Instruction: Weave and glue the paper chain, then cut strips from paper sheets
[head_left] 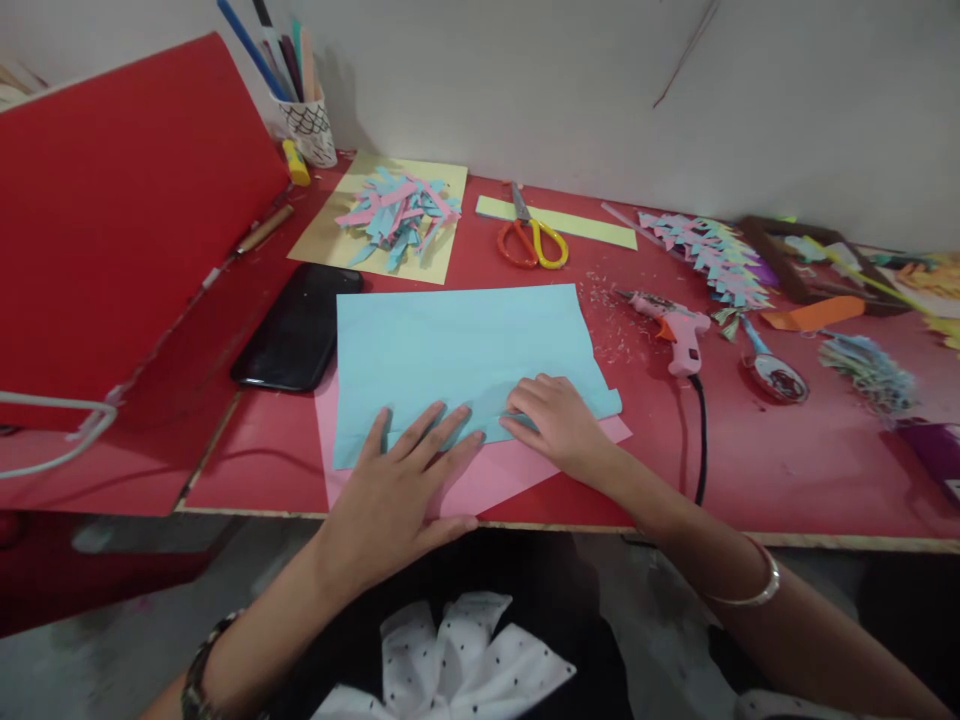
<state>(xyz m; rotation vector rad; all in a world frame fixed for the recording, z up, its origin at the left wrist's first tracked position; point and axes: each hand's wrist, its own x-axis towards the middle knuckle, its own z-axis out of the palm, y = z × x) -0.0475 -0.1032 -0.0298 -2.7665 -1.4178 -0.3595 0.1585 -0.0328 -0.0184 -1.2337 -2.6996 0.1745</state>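
Blue paper (461, 350) lies on a pink sheet (487, 480) at the red worktop's (787, 470) near edge, left hand (397, 490) flat with fingers spread on its lower edge, right hand (551, 420) pressing curled fingers onto the fold, fingertips hidden.

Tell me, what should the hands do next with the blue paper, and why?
Probably slide the right hand along the near edge of the blue paper to press it flat. The left hand already pins the sheet over the pink paper, and that edge looks slightly raised.
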